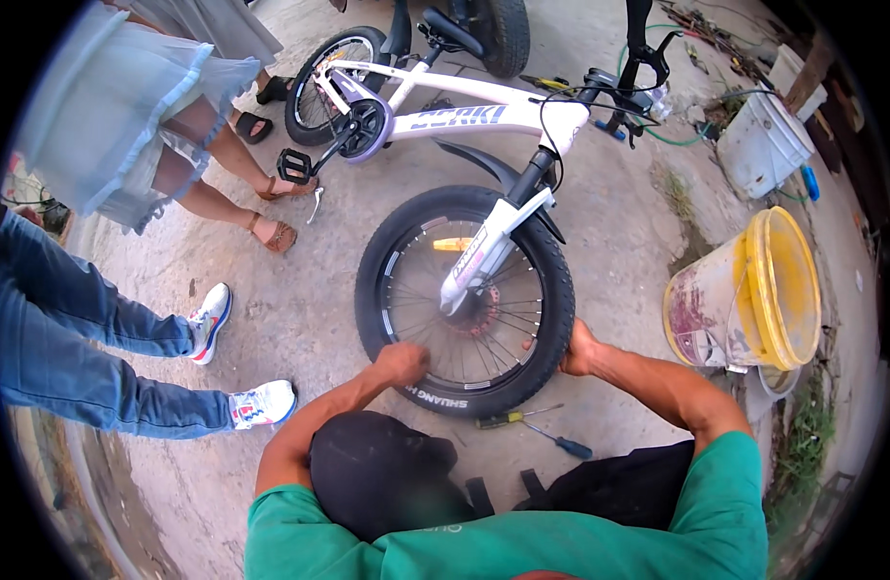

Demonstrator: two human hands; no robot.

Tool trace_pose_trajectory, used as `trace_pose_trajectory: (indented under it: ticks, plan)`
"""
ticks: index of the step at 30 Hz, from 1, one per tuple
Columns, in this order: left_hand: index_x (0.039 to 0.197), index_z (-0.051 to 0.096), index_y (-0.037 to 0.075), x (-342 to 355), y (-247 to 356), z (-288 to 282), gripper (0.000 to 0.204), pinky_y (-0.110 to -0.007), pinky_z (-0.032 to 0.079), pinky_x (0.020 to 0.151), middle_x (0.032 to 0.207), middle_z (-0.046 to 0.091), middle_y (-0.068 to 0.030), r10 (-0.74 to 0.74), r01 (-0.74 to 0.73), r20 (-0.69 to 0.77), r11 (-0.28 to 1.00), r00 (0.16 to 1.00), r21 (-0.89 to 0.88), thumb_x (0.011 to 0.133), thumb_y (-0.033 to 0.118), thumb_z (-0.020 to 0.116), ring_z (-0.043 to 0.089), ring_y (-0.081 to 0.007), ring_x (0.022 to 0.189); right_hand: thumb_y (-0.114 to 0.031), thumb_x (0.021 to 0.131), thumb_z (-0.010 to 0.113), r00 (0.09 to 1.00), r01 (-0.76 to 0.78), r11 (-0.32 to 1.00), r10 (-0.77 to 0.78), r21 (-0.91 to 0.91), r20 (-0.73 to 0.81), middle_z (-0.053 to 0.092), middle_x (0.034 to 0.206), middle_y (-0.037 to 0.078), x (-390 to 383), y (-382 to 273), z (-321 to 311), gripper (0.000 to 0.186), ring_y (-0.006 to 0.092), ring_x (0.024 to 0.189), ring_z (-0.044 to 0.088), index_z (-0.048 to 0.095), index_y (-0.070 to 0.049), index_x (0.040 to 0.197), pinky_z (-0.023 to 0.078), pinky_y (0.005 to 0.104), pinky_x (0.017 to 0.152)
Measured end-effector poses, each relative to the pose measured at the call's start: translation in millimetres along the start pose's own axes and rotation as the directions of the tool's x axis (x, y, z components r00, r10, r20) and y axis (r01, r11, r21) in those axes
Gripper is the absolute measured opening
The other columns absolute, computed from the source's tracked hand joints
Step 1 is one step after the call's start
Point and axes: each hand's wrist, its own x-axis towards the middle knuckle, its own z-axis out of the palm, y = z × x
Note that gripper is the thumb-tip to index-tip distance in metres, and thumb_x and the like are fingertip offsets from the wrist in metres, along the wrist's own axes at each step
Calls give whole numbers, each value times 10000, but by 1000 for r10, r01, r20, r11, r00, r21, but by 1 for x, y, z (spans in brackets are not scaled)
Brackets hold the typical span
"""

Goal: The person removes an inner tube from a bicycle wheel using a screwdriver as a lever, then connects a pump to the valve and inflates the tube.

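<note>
A white child's bicycle (pixel 464 114) lies on its side, its front wheel (pixel 371 290) close before me. My left hand (pixel 403 363) is closed on the lower left of the wheel, at the tyre and rim. On the lower right, my right hand (pixel 579 348) wraps round the tyre from outside, with some fingers hidden behind it. The white fork (pixel 484 253) reaches the hub, and a yellow reflector (pixel 452 245) sits among the spokes. Just below the tyre, a yellow-handled screwdriver (pixel 500 420) and a dark blue-handled screwdriver (pixel 573 448) rest on the concrete.
At right stands a stained bucket with a yellow rim (pixel 760 290); a white bucket (pixel 766 145) is farther back near a green hose (pixel 672 140). Someone in jeans (pixel 78 358) and someone in a light blue dress (pixel 126 106) stand at left. A large tyre (pixel 508 39) stands behind.
</note>
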Motion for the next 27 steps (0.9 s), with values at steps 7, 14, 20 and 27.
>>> trace_pose_trajectory:
  ticks: [7, 14, 20, 27]
  plan:
    - [1064, 705, 102, 0, 5, -3, 300, -495, 562, 836, 991, 738, -179, -36, 36, 3, 999, 999, -25, 903, 340, 618, 704, -391, 971, -472, 1052, 378, 1000, 9, 999, -8, 42, -8, 739, 944, 106, 6, 1, -6, 435, 290, 921, 754, 655, -137, 1084, 623, 492, 786]
    - [1067, 721, 113, 3, 17, -5, 298, -488, 563, 847, 984, 743, -175, -87, 88, -5, 993, 996, 78, 894, 334, 622, 711, -380, 966, -470, 1052, 377, 999, 18, 998, -17, 59, -32, 741, 953, 102, 5, 1, -8, 447, 292, 924, 755, 661, -126, 1077, 622, 496, 807]
    - [990, 713, 96, 8, -18, 11, 288, -504, 568, 812, 947, 740, -181, 36, -36, 6, 998, 999, -52, 877, 350, 637, 712, -395, 931, -490, 1049, 373, 999, -8, 998, 11, 56, -51, 741, 960, 103, 2, -1, 5, 467, 304, 953, 752, 663, -126, 1083, 615, 513, 835]
    - [992, 702, 92, 0, 4, -2, 268, -504, 559, 827, 970, 732, -193, -41, 40, -23, 999, 999, -25, 883, 323, 622, 703, -398, 959, -521, 1041, 374, 998, -9, 999, 11, 41, -56, 743, 949, 92, 7, 2, -4, 473, 296, 956, 752, 653, -140, 1063, 607, 498, 796]
